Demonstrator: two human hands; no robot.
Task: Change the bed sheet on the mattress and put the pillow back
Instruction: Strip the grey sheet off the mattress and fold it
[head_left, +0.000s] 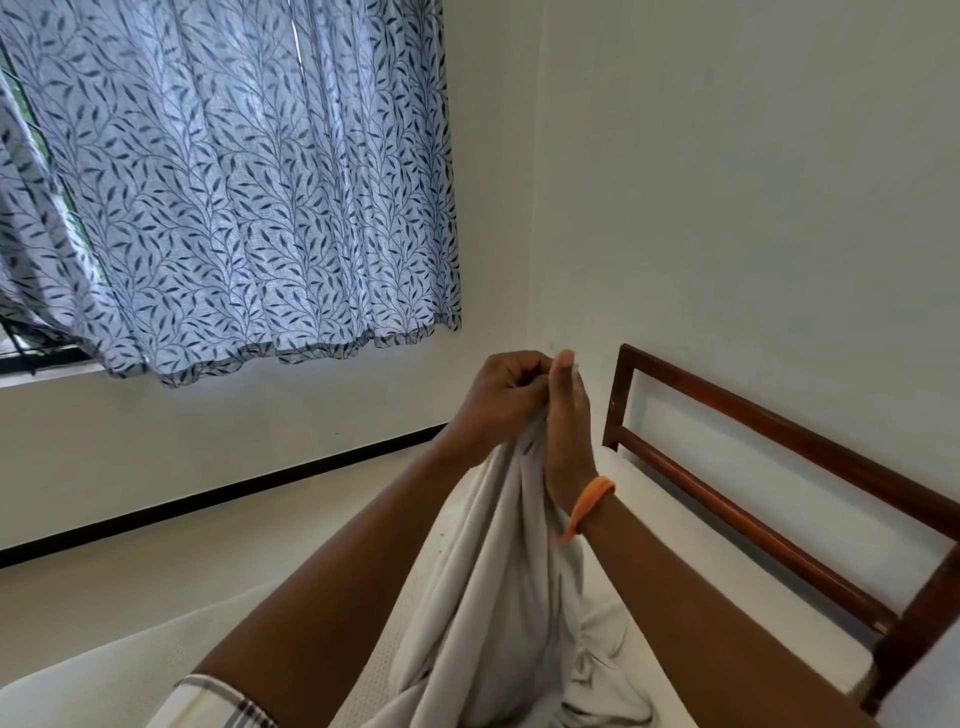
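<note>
Nothing to read here, folks. The curtain (228, 182) carries only a leaf pattern, no lettering, and the orange wristband (589, 506) shows no print that can be made out.

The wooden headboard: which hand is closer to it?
The right hand, with the orange wristband, is nearer the wooden headboard. The left hand is just beyond it, on the side away from the headboard. Both hold up the white sheet.

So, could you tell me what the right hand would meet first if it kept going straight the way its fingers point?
The right hand, gripping the sheet, points up and away, so probably the white wall near the corner; nothing shows between, though depth is unclear.
</note>
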